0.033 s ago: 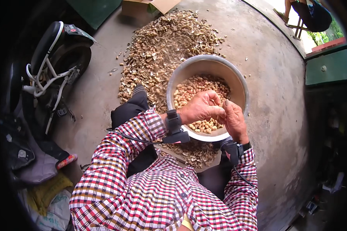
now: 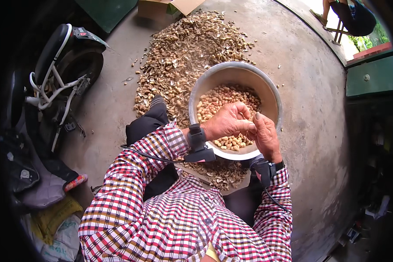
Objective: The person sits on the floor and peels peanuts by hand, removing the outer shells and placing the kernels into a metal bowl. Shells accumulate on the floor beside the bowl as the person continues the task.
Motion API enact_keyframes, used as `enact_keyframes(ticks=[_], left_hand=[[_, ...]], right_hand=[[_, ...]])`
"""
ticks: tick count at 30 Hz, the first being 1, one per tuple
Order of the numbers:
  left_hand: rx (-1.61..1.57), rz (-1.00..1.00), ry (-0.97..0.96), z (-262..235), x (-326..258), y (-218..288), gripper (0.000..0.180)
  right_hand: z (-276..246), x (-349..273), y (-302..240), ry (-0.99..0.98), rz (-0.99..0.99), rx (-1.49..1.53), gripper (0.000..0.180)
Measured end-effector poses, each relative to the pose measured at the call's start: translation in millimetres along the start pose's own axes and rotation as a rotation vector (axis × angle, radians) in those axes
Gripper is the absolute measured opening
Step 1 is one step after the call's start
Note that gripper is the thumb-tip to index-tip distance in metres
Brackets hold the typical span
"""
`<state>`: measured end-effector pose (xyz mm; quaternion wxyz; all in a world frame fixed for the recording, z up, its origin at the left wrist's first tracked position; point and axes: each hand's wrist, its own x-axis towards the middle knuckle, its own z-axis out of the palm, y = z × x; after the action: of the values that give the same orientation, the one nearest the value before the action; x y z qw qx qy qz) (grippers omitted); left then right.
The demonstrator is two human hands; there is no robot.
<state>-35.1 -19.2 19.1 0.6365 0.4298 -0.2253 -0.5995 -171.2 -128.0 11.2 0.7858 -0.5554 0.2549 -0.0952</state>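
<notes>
Over a wide metal basin [image 2: 271, 91], both my hands come together with thumbs and fingertips almost touching. My left hand [image 2: 226, 122] is closed in a pinch, its back turned up. My right hand [image 2: 267, 137] pinches too, thumb raised beside the left fingertips. Whatever lies between the fingers is too small and hidden to make out. Inside the basin, beneath my hands, lie unshelled peanuts [image 2: 232, 143] and reddish shelled kernels [image 2: 222, 97] toward the far side. A large heap of peanut shells [image 2: 174, 65] spreads on the floor behind and left of the basin.
More shells [image 2: 220, 175] lie between my legs, under the basin's near edge. A two-wheeler [image 2: 59, 83] stands at the left, above sacks [image 2: 56, 218]. At the far end is a cardboard box [image 2: 161, 8]. Another person [image 2: 353, 17] sits at the upper right, near a green cabinet [image 2: 375, 76].
</notes>
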Motion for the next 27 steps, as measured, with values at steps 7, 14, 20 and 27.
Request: enact_keyframes(ticks=[7, 14, 20, 27], left_hand=[[-0.031, -0.016, -0.026, -1.6, 2.6, -1.1, 0.015], [-0.116, -0.054, -0.009, -10.0, 3.7, -3.2, 0.008], [-0.306, -0.072, -0.084, -16.1, 3.2, -7.2, 0.01], [-0.392, -0.122, -0.038, -16.6, 1.6, -8.5, 0.013]], right_hand=[[7.2, 2.6, -0.4, 0.1, -0.054, -0.048, 0.037], [14.7, 10.1, -1.7, 0.182, -0.224, -0.271, 0.032], [20.3, 15.4, 5.2, 0.248, -0.32, -0.342, 0.031], [28.5, 18.0, 10.1, 0.325, -0.358, -0.329, 0.031]])
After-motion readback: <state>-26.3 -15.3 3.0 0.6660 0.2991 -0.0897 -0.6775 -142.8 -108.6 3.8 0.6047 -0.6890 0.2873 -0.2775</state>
